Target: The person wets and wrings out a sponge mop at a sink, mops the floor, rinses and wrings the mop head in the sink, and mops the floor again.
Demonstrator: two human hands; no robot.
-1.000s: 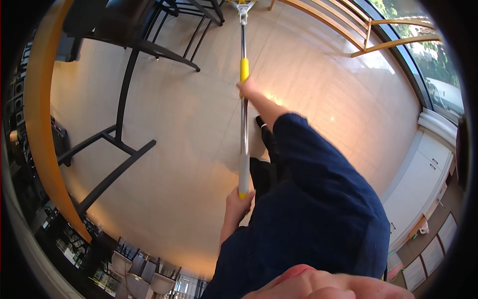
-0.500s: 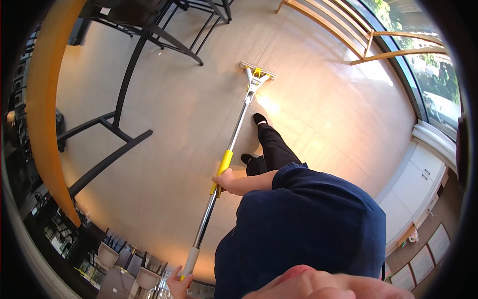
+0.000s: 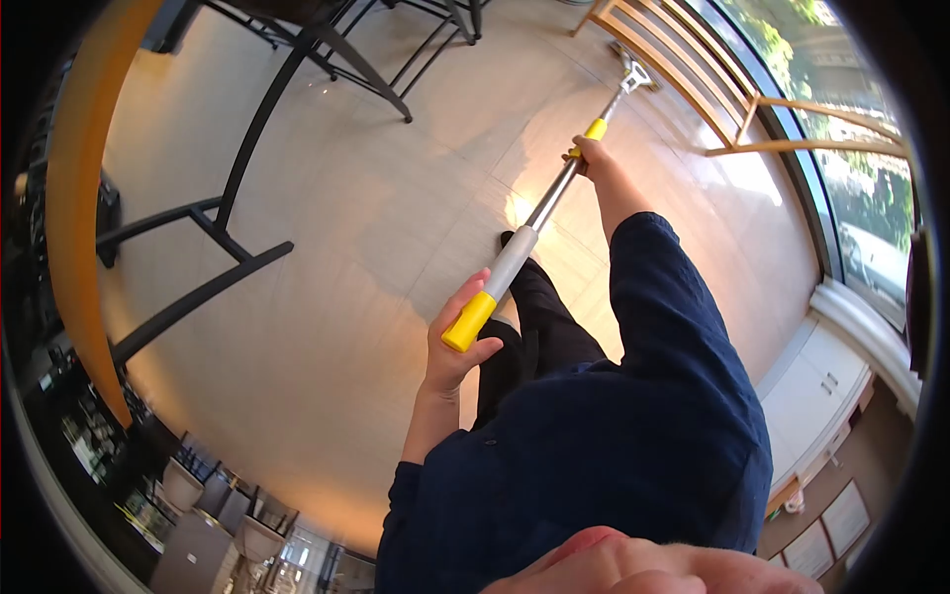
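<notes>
A sponge mop (image 3: 547, 203) slants across the view, its metal pole fitted with yellow and grey grips. My right hand (image 3: 591, 155) is closed around the upper yellow grip, with the arm stretched forward. Nearer my body, my left hand (image 3: 457, 332) cradles the yellow end of the pole loosely, thumb on one side and fingers on the other. The mop head (image 3: 636, 75) lies on the floor at the foot of the wooden slatted bench, partly hidden by its white bracket and the bench.
The wooden bench (image 3: 683, 69) runs along the window (image 3: 856, 188). Black metal chair legs (image 3: 237, 238) and a wooden tabletop (image 3: 79, 218) stand at the left. White cabinets (image 3: 807, 381) are at the right. A darker, damp-looking patch (image 3: 406, 233) marks the tiled floor.
The mop has swung forward and right, its head going from mid-floor to the bench. Both hands moved forward with it, the right arm reaching out.
</notes>
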